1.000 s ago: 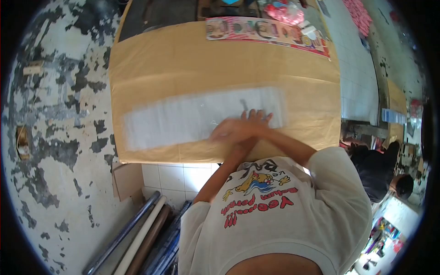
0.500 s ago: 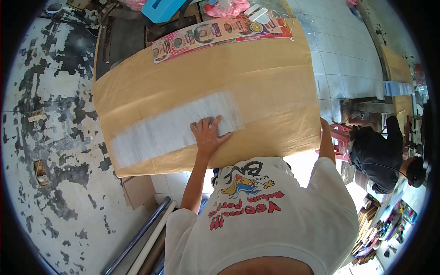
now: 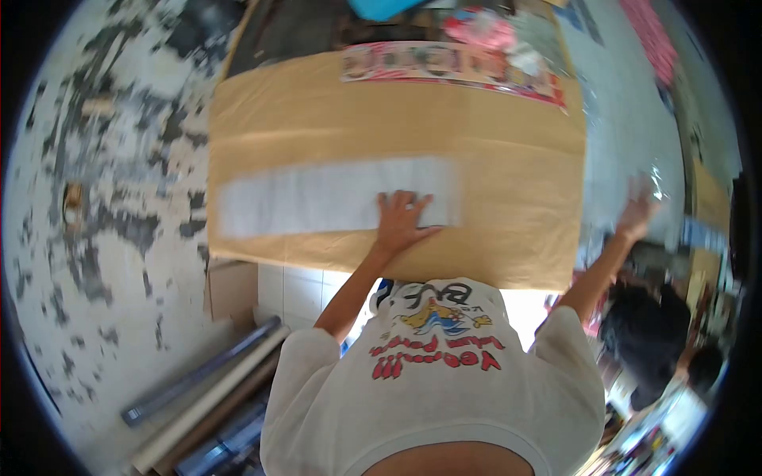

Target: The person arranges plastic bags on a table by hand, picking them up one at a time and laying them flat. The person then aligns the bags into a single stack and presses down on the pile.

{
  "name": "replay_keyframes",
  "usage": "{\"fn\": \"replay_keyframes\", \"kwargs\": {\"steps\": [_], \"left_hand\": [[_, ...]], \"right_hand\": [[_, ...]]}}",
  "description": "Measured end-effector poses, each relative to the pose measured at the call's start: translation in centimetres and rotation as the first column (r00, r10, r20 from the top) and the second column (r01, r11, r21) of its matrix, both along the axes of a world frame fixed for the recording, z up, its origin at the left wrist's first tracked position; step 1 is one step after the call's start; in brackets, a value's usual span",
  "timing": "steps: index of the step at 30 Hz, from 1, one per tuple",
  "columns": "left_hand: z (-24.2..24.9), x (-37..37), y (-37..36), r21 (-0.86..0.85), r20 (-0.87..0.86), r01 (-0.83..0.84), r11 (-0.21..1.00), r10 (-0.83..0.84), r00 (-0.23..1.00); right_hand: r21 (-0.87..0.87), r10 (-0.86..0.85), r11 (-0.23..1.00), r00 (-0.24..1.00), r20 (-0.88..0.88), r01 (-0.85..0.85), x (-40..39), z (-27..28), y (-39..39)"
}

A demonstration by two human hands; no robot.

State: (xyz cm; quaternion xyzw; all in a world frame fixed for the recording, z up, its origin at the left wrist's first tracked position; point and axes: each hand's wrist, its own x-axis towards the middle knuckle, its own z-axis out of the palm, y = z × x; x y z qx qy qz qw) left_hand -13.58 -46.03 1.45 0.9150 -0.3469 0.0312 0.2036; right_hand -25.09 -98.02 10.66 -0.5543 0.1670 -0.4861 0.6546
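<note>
My left hand (image 3: 403,222) lies with fingers spread on the right part of a long whitish sheet or stack (image 3: 317,197), whose edges are blurred. Beneath it, brown paper (image 3: 516,182) covers the table. Out past the table's right edge, my right hand (image 3: 639,210) is raised and smeared by motion. A small clear glint (image 3: 657,182) shows at its fingertips; whether the hand holds it is too blurred to tell.
Printed colourful strips (image 3: 444,62), a pink plastic bag (image 3: 480,30) and a blue object (image 3: 385,6) are at the far side. Long tubes (image 3: 210,389) lean at lower left. Another person (image 3: 647,337) is at the right, near a peeling wall's opposite side.
My right hand has risen from beside the table's right edge and moved outward. The view has turned and shifted; my left hand remains on the whitish sheet or stack.
</note>
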Motion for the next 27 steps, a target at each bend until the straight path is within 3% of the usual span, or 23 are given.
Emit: {"fn": "replay_keyframes", "kwargs": {"steps": [1, 3, 5, 8, 10, 13, 14, 18, 20, 22, 25, 27], "left_hand": [[-0.1, 0.0, 0.2, -0.023, 0.008, 0.000, 1.000, 0.000, 1.000], [-1.4, 0.0, 0.7, -0.077, -0.060, 0.004, 0.997, -0.008, 0.998], [-1.4, 0.0, 1.1, -0.087, -0.039, 0.004, 0.996, -0.008, 0.999], [-1.8, 0.0, 1.5, -0.154, -0.034, 0.022, 0.988, -0.028, 0.999], [-2.0, 0.2, 1.9, -0.215, -0.025, 0.033, 0.976, -0.039, 0.999], [-2.2, 0.0, 2.3, -0.297, -0.001, 0.050, 0.954, -0.053, 0.999], [-2.1, 0.1, 2.4, -0.256, -0.098, 0.074, 0.964, -0.102, 0.990], [-5.3, -0.3, 1.2, -0.437, -0.010, 0.025, 0.899, -0.033, 0.999], [-6.5, -0.6, 0.5, -0.554, -0.020, 0.003, 0.833, -0.017, 1.000], [-6.5, -0.9, 0.7, -0.568, -0.049, -0.002, 0.823, -0.032, 0.998], [-6.1, -0.5, 1.4, -0.647, -0.127, -0.008, 0.762, -0.098, 0.987], [-6.2, -0.5, 1.5, -0.665, -0.145, -0.002, 0.747, -0.127, 0.981]], "right_hand": [[-0.173, 0.058, 0.984, 0.998, 0.033, -0.052, 1.3, 3.5, 1.5], [-0.373, 0.024, 0.928, 0.996, 0.083, 0.009, 5.1, 9.6, 6.8], [-0.464, -0.006, 0.884, 0.994, 0.111, 0.057, 9.5, 15.1, 15.3], [-0.747, 0.195, 0.650, 0.981, -0.012, -0.138, 15.4, 17.8, 23.9], [-0.780, 0.382, 0.576, 0.924, -0.006, -0.243, 20.0, 17.5, 30.6], [-0.812, 0.579, 0.328, 0.782, -0.231, -0.482, 25.8, 14.5, 40.9], [-0.811, 0.626, 0.225, 0.718, -0.304, -0.540, 27.6, 13.2, 44.5], [-0.733, 0.731, -0.206, 0.396, -0.556, -0.648, 29.3, 9.9, 62.1], [-0.788, 0.664, -0.405, 0.444, -0.602, -0.464, 29.5, 7.8, 68.3], [-0.823, 0.661, -0.464, 0.490, -0.568, -0.328, 29.8, 4.3, 73.2], [-0.755, 0.629, -0.575, 0.420, -0.654, -0.315, 29.5, -4.9, 78.6], [-0.726, 0.558, -0.631, 0.489, -0.670, -0.274, 29.0, -10.1, 79.5]]}}
